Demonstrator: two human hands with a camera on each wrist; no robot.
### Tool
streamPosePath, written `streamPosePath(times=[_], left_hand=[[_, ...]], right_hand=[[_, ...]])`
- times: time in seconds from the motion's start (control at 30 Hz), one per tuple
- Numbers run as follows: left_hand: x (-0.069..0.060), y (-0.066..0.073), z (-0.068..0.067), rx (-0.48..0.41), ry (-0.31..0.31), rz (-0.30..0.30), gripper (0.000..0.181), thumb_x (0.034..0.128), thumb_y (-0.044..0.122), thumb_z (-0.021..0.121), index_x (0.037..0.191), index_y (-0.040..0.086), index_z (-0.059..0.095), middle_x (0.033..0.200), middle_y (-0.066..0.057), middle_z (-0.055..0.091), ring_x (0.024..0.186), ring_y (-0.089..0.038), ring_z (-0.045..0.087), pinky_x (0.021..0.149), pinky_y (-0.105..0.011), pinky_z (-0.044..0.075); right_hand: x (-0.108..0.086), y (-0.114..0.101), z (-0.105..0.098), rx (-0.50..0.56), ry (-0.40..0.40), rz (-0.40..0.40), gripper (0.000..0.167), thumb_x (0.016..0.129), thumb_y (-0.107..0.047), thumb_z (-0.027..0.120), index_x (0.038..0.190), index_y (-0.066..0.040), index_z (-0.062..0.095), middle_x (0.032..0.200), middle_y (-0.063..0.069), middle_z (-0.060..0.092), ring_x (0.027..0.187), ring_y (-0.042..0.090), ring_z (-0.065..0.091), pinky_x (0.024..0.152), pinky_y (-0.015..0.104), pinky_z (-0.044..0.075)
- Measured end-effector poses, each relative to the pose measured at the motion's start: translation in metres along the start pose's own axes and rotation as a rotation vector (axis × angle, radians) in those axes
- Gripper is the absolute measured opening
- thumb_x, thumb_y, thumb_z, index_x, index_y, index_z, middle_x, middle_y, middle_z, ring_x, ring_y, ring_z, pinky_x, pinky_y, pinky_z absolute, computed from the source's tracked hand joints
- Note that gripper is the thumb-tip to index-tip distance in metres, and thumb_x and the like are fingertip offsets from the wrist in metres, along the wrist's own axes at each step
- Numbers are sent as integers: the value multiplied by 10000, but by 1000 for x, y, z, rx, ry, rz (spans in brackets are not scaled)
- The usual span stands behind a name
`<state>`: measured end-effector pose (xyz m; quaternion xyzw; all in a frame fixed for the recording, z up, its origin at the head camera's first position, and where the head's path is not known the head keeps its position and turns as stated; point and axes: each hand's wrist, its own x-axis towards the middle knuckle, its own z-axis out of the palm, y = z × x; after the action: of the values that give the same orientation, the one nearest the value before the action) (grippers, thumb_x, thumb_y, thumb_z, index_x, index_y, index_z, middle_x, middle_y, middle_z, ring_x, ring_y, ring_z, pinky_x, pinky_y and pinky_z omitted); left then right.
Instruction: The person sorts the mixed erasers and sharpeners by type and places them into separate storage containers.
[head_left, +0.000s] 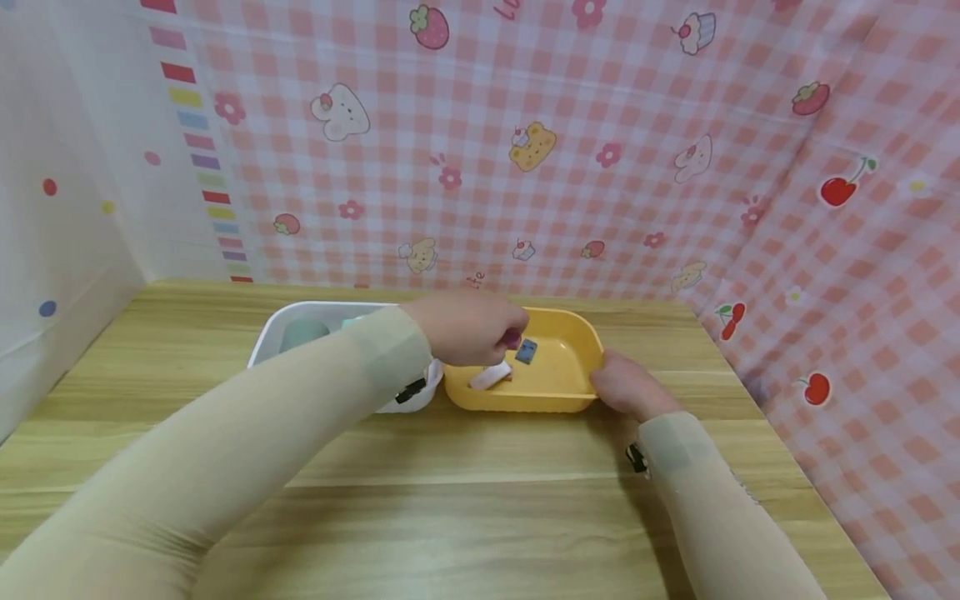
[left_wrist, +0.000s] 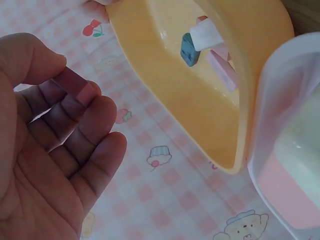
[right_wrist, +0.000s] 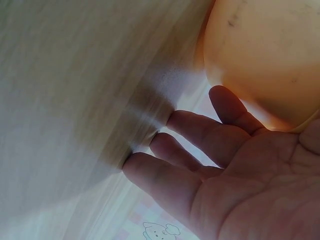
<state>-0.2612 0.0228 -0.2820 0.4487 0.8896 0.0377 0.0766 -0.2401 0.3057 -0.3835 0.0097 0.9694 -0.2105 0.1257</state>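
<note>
My left hand (head_left: 472,325) is over the left part of a yellow plastic basin (head_left: 558,399). Between its thumb and fingers it pinches a small dark-pink block (left_wrist: 75,86); the other fingers are loosely bent. Inside the basin lie a blue-grey block (head_left: 527,352) with dark marks, a white block (head_left: 490,377) and a pink block (left_wrist: 223,70). At the basin's right end my right hand (head_left: 633,387) holds the rim. In the right wrist view its fingers spread along the outside, near the wooden surface, while the thumb is out of sight.
Directly left of the yellow basin stands a white basin (head_left: 273,335), partly hidden by my left sleeve. A grey-green rounded thing (head_left: 303,332) sits in it. The wooden table (head_left: 480,517) meets pink checked cloth (head_left: 480,200) at the back and right.
</note>
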Motion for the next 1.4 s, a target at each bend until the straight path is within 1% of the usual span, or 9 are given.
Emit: streamPosePath(times=[0.13,0.3,0.43,0.53,0.73,0.93,1.2,1.3,1.4], left_hand=[[6,3,1,41,-20,5,53,1025,238,588,1056,227,629,959,65,644,870,-143,596,777,-299,505],[13,7,0,63,-40,9,64,1050,265,564,1052,238,622,958,77,646,870,-135,596,771,-296,507],[17,8,0,80,-32,27,81,1058,270,555,1050,228,624,960,81,644,863,-130,589,774,-293,500],[21,7,0,77,-26,22,71,1058,276,558,1046,239,618,972,90,648,873,-127,600,783,-296,509],[30,4,-1,36,-44,-16,50,1053,255,568,1070,246,614,1006,94,652,905,-128,615,791,-298,523],[34,5,0,0,-81,-60,54,1070,231,558,1070,250,609,1016,80,653,901,-137,615,790,-295,520],[43,2,7,17,-107,-102,142,1051,151,571,1019,260,655,1007,81,663,917,-125,622,820,-276,525],[49,0,11,9,-129,-114,147,1041,124,588,1046,243,676,1008,75,670,929,-124,626,823,-268,531],[55,-1,17,11,-146,-116,151,1043,120,591,1092,212,699,1000,64,678,925,-133,621,813,-270,528]], right_hand=[[0,1,1,8,4,-3,541,959,-144,408,1395,167,482,1238,282,608,1083,375,563,1043,550,466],[1,1,1,21,-5,9,555,974,-151,405,1431,160,459,1281,282,598,1109,375,559,1066,555,456],[0,0,2,23,-5,12,564,980,-158,406,1447,153,449,1321,286,593,1134,373,556,1099,565,446],[0,0,2,15,-2,8,558,979,-160,410,1438,154,456,1316,289,596,1131,372,558,1099,567,448],[-1,0,1,5,0,0,563,978,-157,407,1435,170,445,1294,298,595,1113,376,558,1079,571,456],[-3,-2,0,20,-10,10,595,986,-161,396,1483,166,398,1379,315,565,1175,378,545,1131,581,429],[-4,-2,-1,12,-10,15,611,988,-179,396,1502,151,392,1452,326,539,1231,386,543,1165,593,406],[-3,-1,-1,20,-13,24,619,997,-186,391,1521,144,375,1482,325,522,1254,386,535,1179,593,394],[-3,-1,0,40,-15,31,613,1001,-187,388,1529,125,378,1468,308,533,1238,377,533,1173,589,397]])
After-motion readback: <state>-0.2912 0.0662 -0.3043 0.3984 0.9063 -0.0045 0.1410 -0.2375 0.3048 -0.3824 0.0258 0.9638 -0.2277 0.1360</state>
